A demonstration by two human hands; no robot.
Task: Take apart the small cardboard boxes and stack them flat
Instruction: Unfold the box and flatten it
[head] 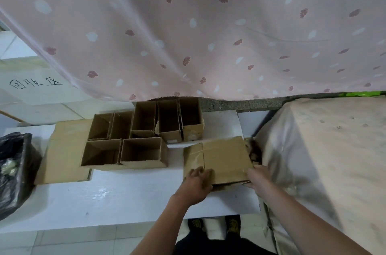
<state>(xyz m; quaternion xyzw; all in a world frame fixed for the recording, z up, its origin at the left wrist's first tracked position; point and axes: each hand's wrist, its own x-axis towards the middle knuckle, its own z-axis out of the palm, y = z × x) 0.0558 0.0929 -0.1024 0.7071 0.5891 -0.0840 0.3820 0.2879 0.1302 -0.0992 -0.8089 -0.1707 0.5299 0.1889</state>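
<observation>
A flat brown cardboard box (221, 160) lies on the right part of the white counter (125, 194). The left hand (197, 181) rests on its near left corner, fingers bent over the card. The right hand (258, 175) grips its near right edge. To the left stand seven open brown cardboard boxes (142, 135), close together, partly on a big flat cardboard sheet (62, 154). A black plastic bag (14, 171) sits far left.

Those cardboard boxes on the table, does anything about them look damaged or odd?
One does: the tall open box in the back row has a torn, ragged front right corner. The flattened box under both hands lies slightly askew with crinkled tape.
</observation>
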